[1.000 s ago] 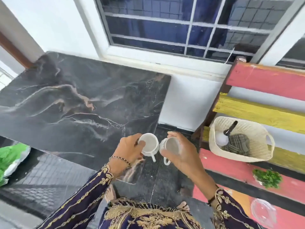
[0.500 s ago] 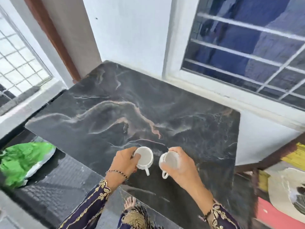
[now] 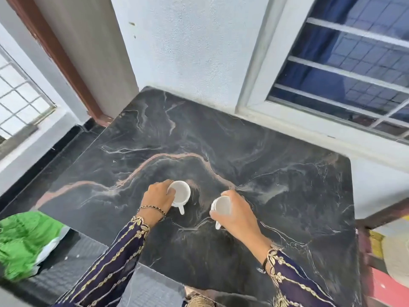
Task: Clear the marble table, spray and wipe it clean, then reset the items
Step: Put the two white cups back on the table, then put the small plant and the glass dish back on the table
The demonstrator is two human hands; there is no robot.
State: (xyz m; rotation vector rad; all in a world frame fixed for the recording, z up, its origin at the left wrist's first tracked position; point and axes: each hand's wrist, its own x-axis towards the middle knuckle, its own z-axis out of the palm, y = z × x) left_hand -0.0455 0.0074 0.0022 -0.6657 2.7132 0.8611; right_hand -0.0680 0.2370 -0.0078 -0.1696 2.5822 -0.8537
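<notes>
Reset stage, by the look of it. The left hand (image 3: 158,197) is clamped on the first white ceramic cup (image 3: 180,193), fingers curled over the rim on its outer side. The cup is upright, mouth up, with its loop handle pointing back toward the person; it is on the black veined marble bench (image 3: 276,173) or just touching down, cannot tell which. The right hand (image 3: 234,213) is wrapped round the second white ceramic cup (image 3: 222,206) from its far side. This cup is tilted, mouth turned toward the left hand, with the handle poking out below the palm; probably just off the slab, contact not visible. The cups are near each other and apart, with bare marble between the hands. A beaded bracelet (image 3: 152,210) sits on the left wrist. Beyond both hands the bench shows only its veins and a faint haze. No spray bottle or cloth is in view, so clearing and wiping are judged done. Left to do: seat both cups and bring back whatever else belongs. A crumpled green and white bag (image 3: 22,242) lies on the floor, well out past the left hand. A barred window (image 3: 343,74) is beyond the right hand.
</notes>
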